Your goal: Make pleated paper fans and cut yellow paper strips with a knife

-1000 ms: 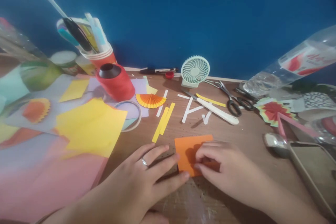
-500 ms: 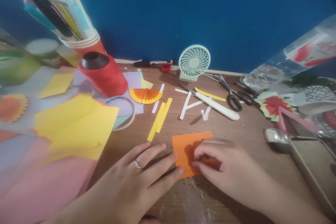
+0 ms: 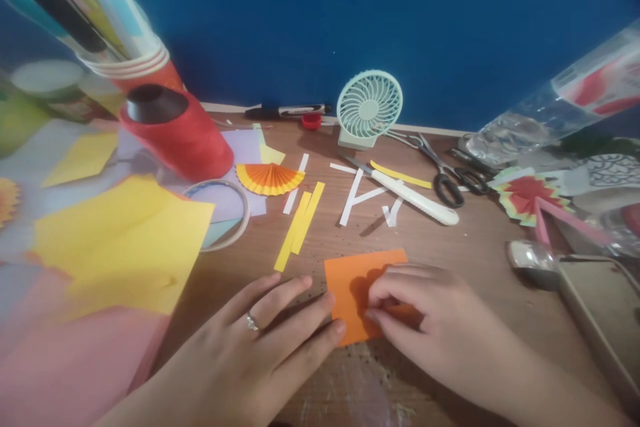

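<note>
A square of orange paper [image 3: 343, 280] lies flat on the brown table in front of me. My left hand [image 3: 275, 330], with a ring on one finger, rests with its fingers spread, the fingertips touching the paper's left edge. Over the right part of the paper, my right hand [image 3: 420, 320] has its fingers curled, thumb tip close to the index finger. Whatever lies in that pinch, if anything, is too small or hidden to make out. Just beyond my left hand are yellow paper strips [image 3: 300, 227].
Behind lie a white cutter [image 3: 415, 197], scissors [image 3: 445, 180], a folded orange paper fan [image 3: 270, 177] and a small mint fan [image 3: 370, 107]. To the left are a tape roll [image 3: 243, 223], a red thread spool [image 3: 185, 137] and yellow sheets [image 3: 125, 247]. A phone [image 3: 600, 307] lies right.
The view has shifted slightly, moving items on the left further left. Both hands keep nearly the same place on the orange paper.
</note>
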`<state>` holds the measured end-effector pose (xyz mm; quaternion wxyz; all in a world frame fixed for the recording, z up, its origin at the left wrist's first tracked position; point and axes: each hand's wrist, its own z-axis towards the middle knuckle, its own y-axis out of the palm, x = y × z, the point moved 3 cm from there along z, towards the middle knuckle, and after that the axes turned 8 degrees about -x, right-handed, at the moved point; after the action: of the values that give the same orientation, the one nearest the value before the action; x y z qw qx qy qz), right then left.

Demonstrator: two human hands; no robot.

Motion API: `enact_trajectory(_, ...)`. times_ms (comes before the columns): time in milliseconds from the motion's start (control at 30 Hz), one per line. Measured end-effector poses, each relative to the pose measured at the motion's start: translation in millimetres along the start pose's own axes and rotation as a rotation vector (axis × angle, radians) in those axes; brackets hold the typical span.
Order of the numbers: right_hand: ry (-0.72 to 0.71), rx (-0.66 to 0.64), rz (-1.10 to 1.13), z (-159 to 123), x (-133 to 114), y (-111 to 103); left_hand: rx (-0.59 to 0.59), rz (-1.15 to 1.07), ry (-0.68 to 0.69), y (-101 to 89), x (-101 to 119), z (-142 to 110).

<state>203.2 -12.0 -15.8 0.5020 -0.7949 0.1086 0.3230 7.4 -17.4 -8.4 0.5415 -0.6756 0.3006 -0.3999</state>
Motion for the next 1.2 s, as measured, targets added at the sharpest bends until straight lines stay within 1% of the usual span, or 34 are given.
enact_trajectory(133,-0.001,0.003,-0.009,0,0,0,0.004,-0.002,-0.020,-0.3,1,0)
enact_trajectory(267,0.004,0.002,-0.013,0,-1,0,-0.021,0.019,-0.031,0.6,3,-1)
enact_trajectory(467,-0.004,-0.003,-0.027,-1,-2,-1,-0.078,0.059,0.028,1.4,1,-1)
enact_trajectory(533,-0.007,-0.002,-0.022,-1,-3,-1,-0.073,0.049,0.027,1.7,2,-1)
enact_trajectory(700,-0.002,-0.005,-0.022,-1,-2,0,-0.034,0.022,-0.032,1.6,5,-1)
enact_trajectory(900,0.006,-0.017,-0.031,0,-2,1,-0.039,0.013,-0.001,-2.3,6,2)
enact_trajectory(1000,0.042,-0.004,-0.059,-1,-1,-1,-0.011,0.012,-0.031,-2.8,8,3)
enact_trajectory(1100,0.127,0.006,-0.075,-3,4,-8,0.010,0.004,-0.028,-1.0,10,3)
enact_trajectory(1200,0.207,-0.023,-0.060,-5,11,-16,0.027,0.034,-0.023,1.9,11,2)
